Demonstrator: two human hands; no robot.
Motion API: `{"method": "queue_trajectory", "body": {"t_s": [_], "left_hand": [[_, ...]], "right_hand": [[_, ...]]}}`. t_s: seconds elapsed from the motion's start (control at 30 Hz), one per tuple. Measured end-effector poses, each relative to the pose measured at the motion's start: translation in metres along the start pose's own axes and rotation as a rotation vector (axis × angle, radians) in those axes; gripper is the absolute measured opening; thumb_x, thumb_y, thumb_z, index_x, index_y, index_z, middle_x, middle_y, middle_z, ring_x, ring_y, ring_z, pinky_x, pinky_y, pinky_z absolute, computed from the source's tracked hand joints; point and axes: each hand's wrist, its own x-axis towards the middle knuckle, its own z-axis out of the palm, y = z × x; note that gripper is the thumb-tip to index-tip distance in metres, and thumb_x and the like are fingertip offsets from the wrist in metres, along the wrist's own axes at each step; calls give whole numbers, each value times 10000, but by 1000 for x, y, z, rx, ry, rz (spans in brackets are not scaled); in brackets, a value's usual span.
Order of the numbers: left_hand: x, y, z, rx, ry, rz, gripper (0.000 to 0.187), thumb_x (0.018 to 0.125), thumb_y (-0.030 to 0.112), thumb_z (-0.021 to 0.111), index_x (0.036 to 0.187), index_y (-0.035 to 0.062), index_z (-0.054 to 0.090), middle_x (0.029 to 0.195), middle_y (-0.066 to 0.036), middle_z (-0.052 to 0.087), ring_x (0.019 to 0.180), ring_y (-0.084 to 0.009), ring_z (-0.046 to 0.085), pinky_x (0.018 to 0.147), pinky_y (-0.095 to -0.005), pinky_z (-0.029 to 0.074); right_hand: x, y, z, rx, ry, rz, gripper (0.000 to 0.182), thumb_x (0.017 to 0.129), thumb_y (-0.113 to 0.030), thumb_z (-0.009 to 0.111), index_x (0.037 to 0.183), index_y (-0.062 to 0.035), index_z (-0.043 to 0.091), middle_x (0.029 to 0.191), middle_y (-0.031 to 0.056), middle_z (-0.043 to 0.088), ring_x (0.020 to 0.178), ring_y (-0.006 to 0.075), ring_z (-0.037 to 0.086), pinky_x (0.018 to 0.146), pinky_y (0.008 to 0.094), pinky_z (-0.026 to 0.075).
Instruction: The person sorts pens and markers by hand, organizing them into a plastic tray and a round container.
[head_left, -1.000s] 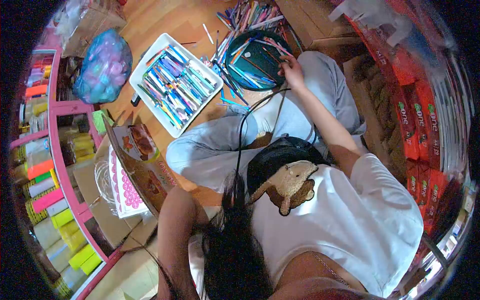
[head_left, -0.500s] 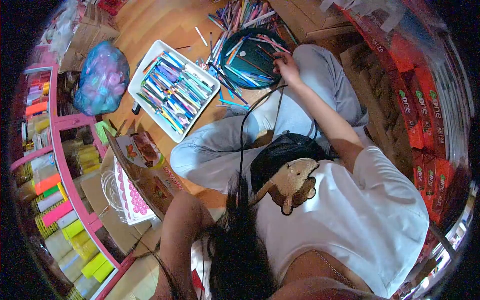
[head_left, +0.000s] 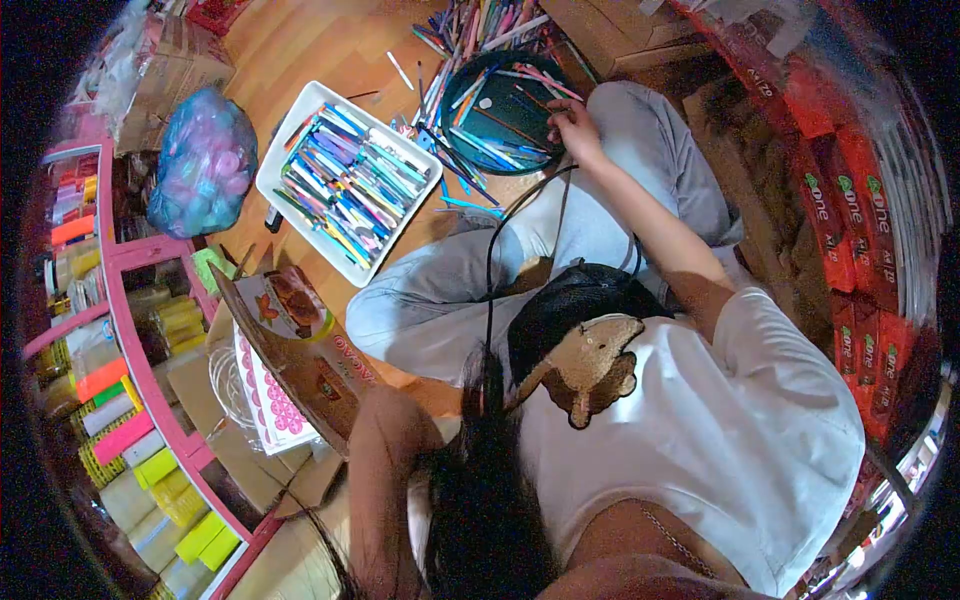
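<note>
My right hand [head_left: 573, 131] is at the right side of a round dark green basket [head_left: 474, 165], its fingers curled in over the rim. Whether they grip a pen, the rim or something else is too small to make out. Pens and pencils [head_left: 500, 150] lie loosely inside the basket, along with a small white round piece [head_left: 486, 103]. To its left a white tray [head_left: 268, 178] is packed with pens [head_left: 345, 185] in many colours. My left arm [head_left: 385, 480] is bent up toward my head, and the hand is out of view.
A pile of pens [head_left: 485, 28] lies behind the basket. A blue bag [head_left: 203, 162] stands left of the tray. An open cardboard box [head_left: 300, 360] is by my knee, near pink shelves [head_left: 150, 330]. Red paper packs [head_left: 840, 215] are stacked at the right. A black cord [head_left: 495, 260] crosses my lap.
The view has shifted slightly. My right hand stays at the basket's right side with its fingers curled, and the pens in the tray look the same.
</note>
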Motion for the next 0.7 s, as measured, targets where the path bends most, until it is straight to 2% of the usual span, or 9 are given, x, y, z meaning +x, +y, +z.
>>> {"method": "queue_trajectory", "body": {"t_s": [0.37,0.47,0.57,0.7], "left_hand": [[-7,-11,3,3,23,14,63,778,77,494,739,27,499,732,-95,514,727,-208,543,611,-340,436],[-10,-16,3,10,35,16,59,778,76,492,742,29,494,734,-96,511,731,-211,542,614,-344,436],[-16,-26,4,25,51,3,55,777,75,489,745,31,490,736,-97,508,736,-214,542,617,-348,436],[-24,-47,7,51,71,-5,50,776,74,486,748,33,483,739,-98,504,743,-218,541,620,-353,436]], "right_hand": [[-4,-7,0,4,26,28,210,810,-39,448,1014,-37,501,747,58,539,532,108,514,488,220,421],[2,2,-2,32,4,-25,184,804,-67,463,976,-74,531,728,70,572,538,124,541,522,279,435],[4,-13,-3,56,-5,-39,206,802,-76,477,1004,-62,511,719,33,524,544,99,498,492,226,410],[59,-17,-5,-384,98,-328,206,792,-174,503,961,-74,569,796,105,587,646,216,572,579,320,449]]}}
